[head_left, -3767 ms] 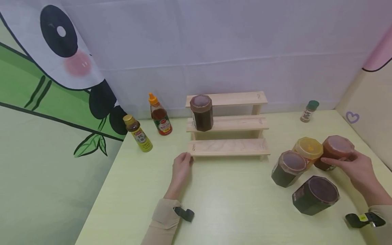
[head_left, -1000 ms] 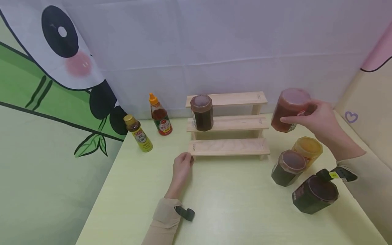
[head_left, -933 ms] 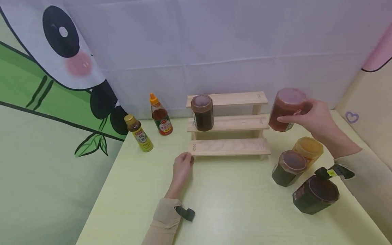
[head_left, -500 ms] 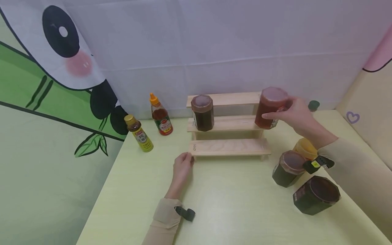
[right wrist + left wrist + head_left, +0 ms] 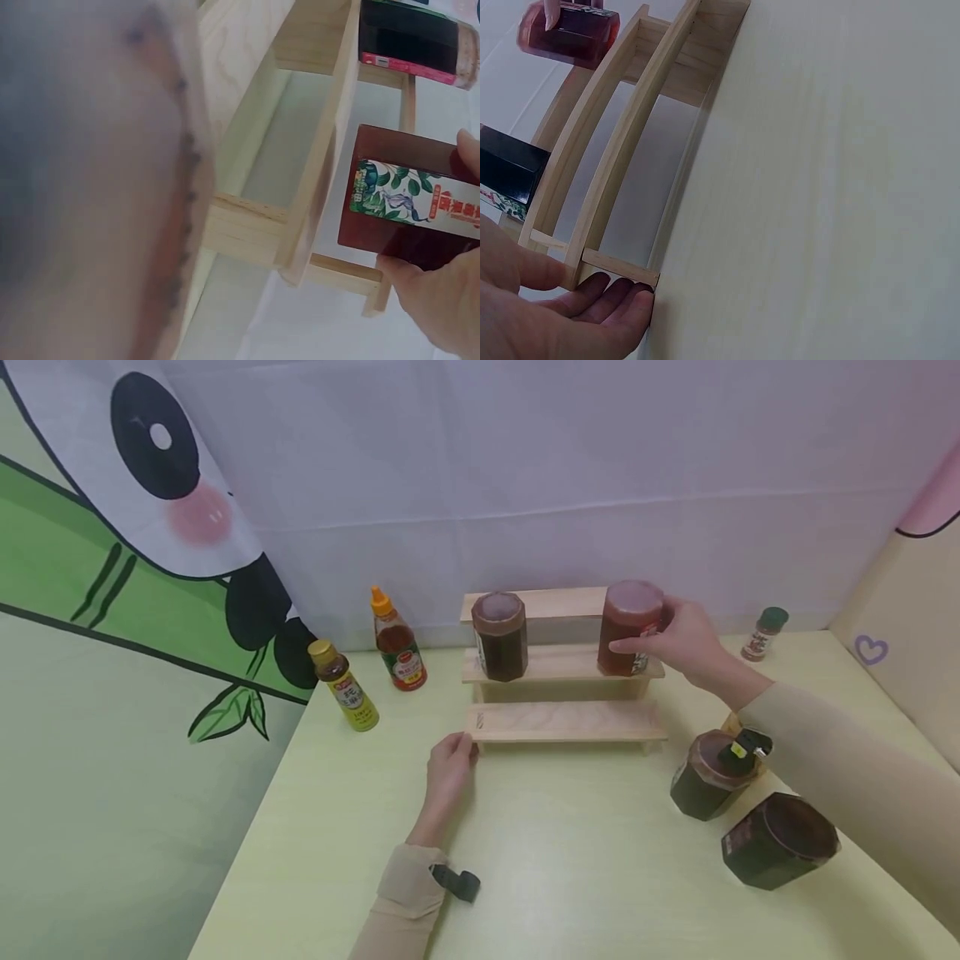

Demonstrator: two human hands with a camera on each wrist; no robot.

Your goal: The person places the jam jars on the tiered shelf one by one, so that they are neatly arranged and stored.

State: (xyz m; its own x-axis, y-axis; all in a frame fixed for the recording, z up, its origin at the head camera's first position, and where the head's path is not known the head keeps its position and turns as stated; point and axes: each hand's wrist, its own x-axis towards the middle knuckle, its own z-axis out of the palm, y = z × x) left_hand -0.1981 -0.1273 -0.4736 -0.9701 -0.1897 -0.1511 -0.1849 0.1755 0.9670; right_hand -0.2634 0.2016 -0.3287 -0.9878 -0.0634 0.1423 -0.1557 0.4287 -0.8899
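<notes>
My right hand (image 5: pixel 693 643) grips a reddish-brown jar (image 5: pixel 618 639) with a pale lid, upright at the right end of the three-step wooden rack (image 5: pixel 562 720). Whether its base touches the middle step I cannot tell. In the right wrist view the jar's leafy label (image 5: pixel 409 195) faces the camera, thumb and fingers on opposite sides. My left hand (image 5: pixel 450 768) holds the rack's front left corner; in the left wrist view, the thumb lies on one side of the lowest step (image 5: pixel 615 180) and curled fingers under its end. A dark jar (image 5: pixel 504 647) stands on the middle step's left part.
Left of the rack stand a squeeze bottle (image 5: pixel 401 652) with an orange tip and a yellow-capped bottle (image 5: pixel 348 693). Two dark jars (image 5: pixel 697 789) (image 5: pixel 772 852) sit at right; a yellow jar (image 5: pixel 731 724) is mostly hidden by my forearm. A green-capped shaker (image 5: pixel 763 635) stands farther back.
My right hand has lifted the reddish-brown jar from the group at right and carried it left to the rack's right end. My left hand stays at the rack's corner.
</notes>
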